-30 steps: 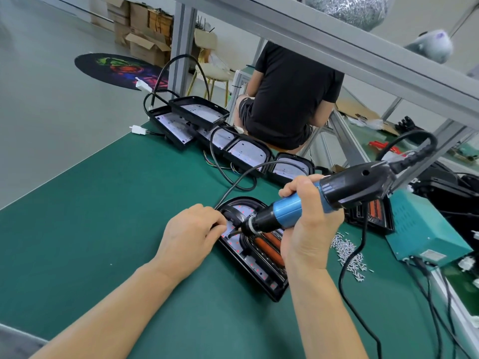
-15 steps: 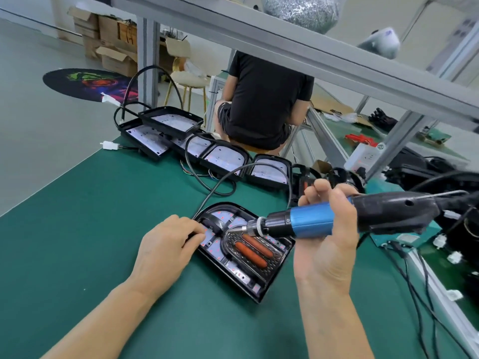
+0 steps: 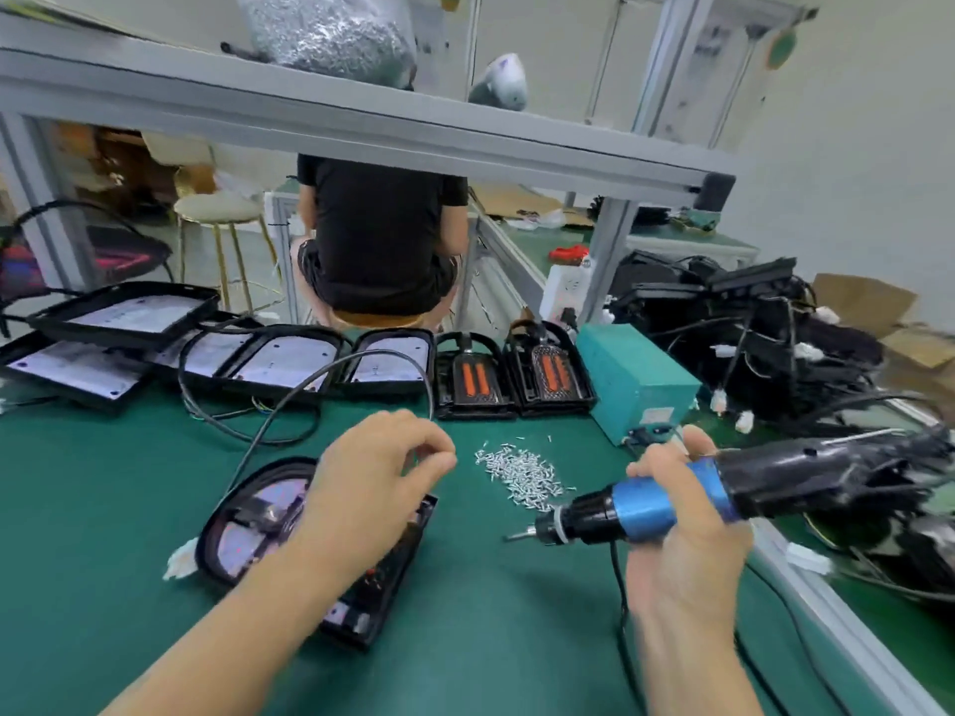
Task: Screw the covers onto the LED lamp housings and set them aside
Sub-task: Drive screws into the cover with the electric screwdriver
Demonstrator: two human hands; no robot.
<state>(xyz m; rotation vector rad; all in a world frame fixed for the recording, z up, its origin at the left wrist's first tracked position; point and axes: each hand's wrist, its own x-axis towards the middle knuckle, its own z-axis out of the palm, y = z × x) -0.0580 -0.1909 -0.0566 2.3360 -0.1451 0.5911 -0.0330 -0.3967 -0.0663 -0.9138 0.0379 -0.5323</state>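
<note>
Right grip [image 3: 682, 514] wraps the driver [image 3: 641, 511], left grip [image 3: 372, 488] loosely curled, apparently empty, reaching toward screws [image 3: 519, 475]; near housing [image 3: 268, 524] on bench [image 3: 103, 509] seems unfinished, two covered housings [image 3: 511, 377] far, open ones [image 3: 289, 361] left.

Open green surface [image 3: 103, 509] lies to the left of the lamp housing [image 3: 268, 514] and along the near edge between the two forearms; passage there is unobstructed. Between the left hand [image 3: 372, 478] and the electric screwdriver [image 3: 672, 501] a loose pile of screws [image 3: 519, 475] occupies the middle ground. A black cable [image 3: 289, 405] arcs over the housing toward the far row. The far edge is walled by a row of lamp housings [image 3: 289, 359] and a teal box [image 3: 638, 379]. The right side is blocked by a tangled heap of black units and wires [image 3: 749, 343]. An overhead beam [image 3: 362, 131] limits room above.
</note>
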